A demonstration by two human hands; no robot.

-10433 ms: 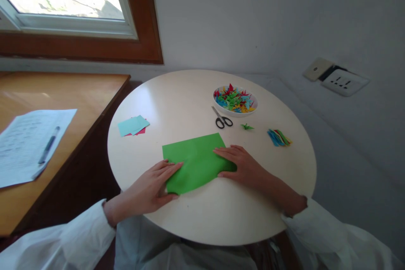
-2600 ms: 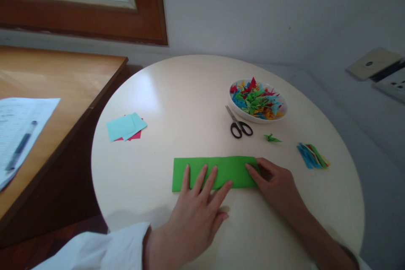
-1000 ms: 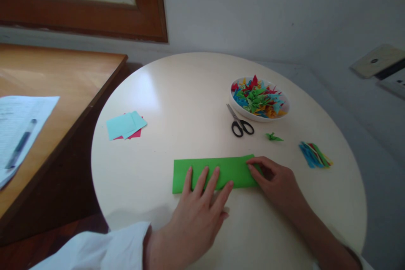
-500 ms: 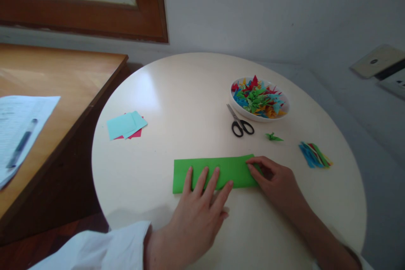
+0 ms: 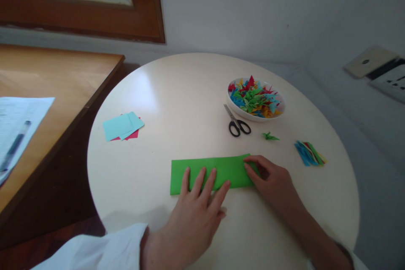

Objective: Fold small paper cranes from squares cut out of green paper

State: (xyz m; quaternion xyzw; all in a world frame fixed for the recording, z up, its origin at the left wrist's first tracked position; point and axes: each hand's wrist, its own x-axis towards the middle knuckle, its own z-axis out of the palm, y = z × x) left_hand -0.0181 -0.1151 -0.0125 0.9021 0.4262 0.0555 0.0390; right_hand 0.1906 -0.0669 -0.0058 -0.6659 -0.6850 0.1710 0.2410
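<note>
A long strip of folded green paper [image 5: 234, 171] lies flat on the round white table. My left hand [image 5: 196, 215] rests on its lower left part, fingers spread and pressing the paper down. At the strip's right end, my right hand [image 5: 268, 177] pinches near the upper edge with thumb and forefinger. That hand covers part of the right end. Just beyond it sits a small green paper crane [image 5: 270, 136], with black-handled scissors [image 5: 238, 125] to its left.
A white bowl [image 5: 249, 114] full of colourful paper cranes stands behind the scissors. Coloured paper strips [image 5: 310, 153] are fanned at the right. Light blue and red paper squares [image 5: 122, 126] lie at the left. A wooden desk [image 5: 79, 71] holds printed sheets [image 5: 28, 114] and a pen [image 5: 15, 145].
The whole view has shifted slightly, so things sit a little further left. Both hands keep their places on the green paper.
</note>
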